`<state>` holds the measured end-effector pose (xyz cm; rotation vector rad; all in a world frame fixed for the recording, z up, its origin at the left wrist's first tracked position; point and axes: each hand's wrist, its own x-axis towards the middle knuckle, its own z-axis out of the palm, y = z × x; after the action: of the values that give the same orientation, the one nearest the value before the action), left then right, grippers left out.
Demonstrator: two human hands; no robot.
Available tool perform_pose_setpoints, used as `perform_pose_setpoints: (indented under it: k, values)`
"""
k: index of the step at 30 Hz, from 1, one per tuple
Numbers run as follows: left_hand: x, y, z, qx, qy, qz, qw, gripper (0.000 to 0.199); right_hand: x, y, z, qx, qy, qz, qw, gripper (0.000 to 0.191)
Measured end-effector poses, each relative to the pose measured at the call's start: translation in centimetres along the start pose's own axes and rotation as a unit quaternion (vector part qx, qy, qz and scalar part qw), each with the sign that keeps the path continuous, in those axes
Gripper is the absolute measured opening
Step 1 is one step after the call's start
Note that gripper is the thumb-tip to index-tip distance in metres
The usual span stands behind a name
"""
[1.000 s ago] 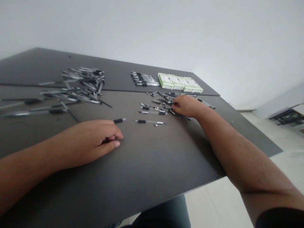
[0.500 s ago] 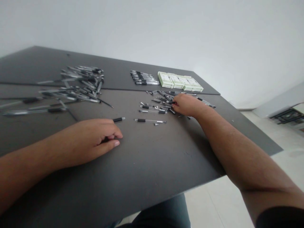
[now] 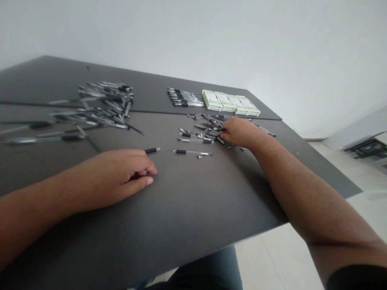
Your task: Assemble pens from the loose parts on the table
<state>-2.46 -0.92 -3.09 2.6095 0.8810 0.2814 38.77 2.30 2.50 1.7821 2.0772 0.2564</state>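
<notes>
**Item 1:** left hand, resting on a dark tabletop. Its fingers were curled inward, with the thumb close beneath them. Whether it held anything could not be told. A short black pen section lay just beside the upper fingers.

**Item 2:** right hand, reaching across the table. Its fingers were together, and their tips met the edge of a loose cluster of disassembled pen parts. Whether they were clamped on a part could not be told.

**Item 3:** the cluster itself, lying on the near table panel between both hands and the far edge, made up of clear barrels, black grips and small tips. 1 assembled-looking pen lay apart on its near side, with 1 small tip just below it.

**Item 4:** a large, tangled heap of pens, well left of the cluster, spanning the seam between 2 table panels.

**Item 5:** a tidy row of parallel pens on the far panel, just beside pale green-and-white cartons.

**Item 6:** a dark sleeve on the right arm; blue jeans below the table edge; a pale tiled floor.
</notes>
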Motion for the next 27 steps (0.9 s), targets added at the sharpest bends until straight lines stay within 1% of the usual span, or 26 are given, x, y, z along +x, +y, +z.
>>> perform_pose_setpoints:
  k: [6,14,20,27]
  values:
    - [0.0,-0.2,0.1,-0.006,-0.001,-0.007,1.000,0.031,0.4,-0.6,0.3,0.010,0.002,0.010,1.000,0.043]
    - [0.0,-0.2,0.1,-0.001,-0.002,-0.010,1.000,0.033,0.4,-0.2,1.0,0.037,0.022,0.004,0.999,0.038]
    - [0.0,0.0,0.1,0.006,-0.002,0.001,1.000,0.035,0.8,0.6,1.4,0.066,0.074,0.028,0.995,0.041]
    - [0.1,0.1,-0.1,-0.010,-0.006,-0.009,1.000,0.029,1.9,0.9,2.0,0.063,0.057,0.042,0.995,0.042]
